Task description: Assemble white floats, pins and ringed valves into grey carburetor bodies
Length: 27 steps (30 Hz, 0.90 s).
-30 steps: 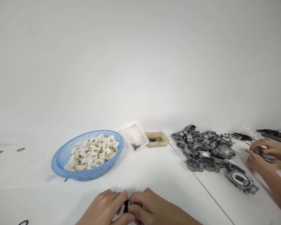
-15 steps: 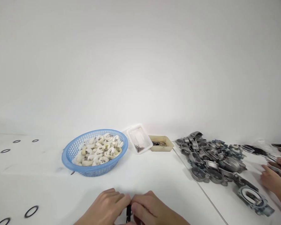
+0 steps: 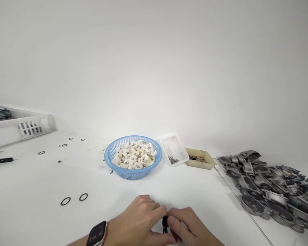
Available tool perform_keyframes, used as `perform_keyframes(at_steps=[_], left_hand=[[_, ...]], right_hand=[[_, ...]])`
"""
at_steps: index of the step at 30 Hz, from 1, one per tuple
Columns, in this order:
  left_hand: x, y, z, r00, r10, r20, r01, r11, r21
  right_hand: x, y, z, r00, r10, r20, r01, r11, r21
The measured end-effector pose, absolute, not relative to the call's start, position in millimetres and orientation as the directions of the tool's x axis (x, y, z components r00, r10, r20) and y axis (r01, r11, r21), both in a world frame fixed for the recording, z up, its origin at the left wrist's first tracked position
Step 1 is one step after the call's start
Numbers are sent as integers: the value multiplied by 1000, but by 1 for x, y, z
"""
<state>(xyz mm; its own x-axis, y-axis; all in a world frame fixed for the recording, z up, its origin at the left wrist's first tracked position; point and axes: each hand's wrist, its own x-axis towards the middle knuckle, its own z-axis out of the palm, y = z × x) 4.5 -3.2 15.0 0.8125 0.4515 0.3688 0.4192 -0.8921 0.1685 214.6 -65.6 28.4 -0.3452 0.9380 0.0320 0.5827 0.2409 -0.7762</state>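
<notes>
Low in the head view, my left hand (image 3: 143,218), a smartwatch (image 3: 97,234) on its wrist, meets my right hand (image 3: 188,225). Both are closed around a small black part (image 3: 165,224), which looks like a piece of watch strap. Only a short stretch of it shows between the fingers; the rest is hidden. Beyond the hands stands a blue mesh basket (image 3: 133,175) filled with white curved pieces (image 3: 135,155). To its right, a clear plastic tray (image 3: 176,148) with thin metal pins leans against a yellowish tray (image 3: 207,162) of slim tools.
Grey metal watch cases (image 3: 269,191) are heaped at the right, past a table seam (image 3: 254,220). Black rings (image 3: 65,201) lie scattered at left. A black strap (image 3: 1,160) and a white crate (image 3: 5,131) of dark parts sit far left.
My view has turned left, bringing the white crate and black straps into sight. Another person's hands at the far right have left the view. My hands still grip the black part.
</notes>
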Motion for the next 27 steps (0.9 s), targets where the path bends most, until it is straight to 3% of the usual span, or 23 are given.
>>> perform_keyframes(at_steps=[4, 9, 15, 17, 23, 27], left_hand=[[4, -3, 17, 816, 445, 370, 416, -895, 158], [4, -5, 19, 814, 446, 373, 419, -895, 156], [4, -7, 19, 821, 460, 338, 413, -887, 206], [4, -9, 19, 808, 512, 292, 445, -855, 268], [2, -11, 29, 721, 690, 68, 518, -601, 609], [0, -12, 36, 678, 734, -25, 538, -474, 697]], right_hand=[[212, -64, 20, -310, 946, 91, 569, 261, -779], [213, -62, 18, -306, 952, 17, 560, 195, -805], [222, -54, 12, -365, 931, 21, 551, 234, -801], [223, -54, 10, -365, 931, 27, 541, 235, -808], [220, -57, 17, -341, 940, -27, 551, 177, -815], [218, -59, 23, -330, 942, -57, 577, 153, -802]])
